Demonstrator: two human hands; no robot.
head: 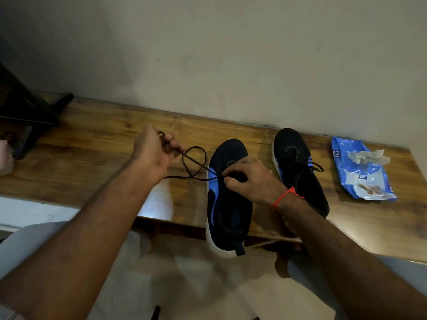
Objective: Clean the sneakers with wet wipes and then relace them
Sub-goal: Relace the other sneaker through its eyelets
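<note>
Both hands work mid-frame: the right hand pinches at the eyelets of the near sneaker, while the left hand grips the black lace pulled out leftward. Farther right sit the laced sneaker and the wet-wipes pack.

Left hand pinches a black lace while right hand seemingly pinches it at the sneaker.

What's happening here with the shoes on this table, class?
A person is relacing the near sneaker on a wooden table. The left hand pulls the black lace out sideways while the right hand pinches it at the eyelets. The second sneaker already looks laced. A wipes pack with a used wipe on it lies beside it.
</note>
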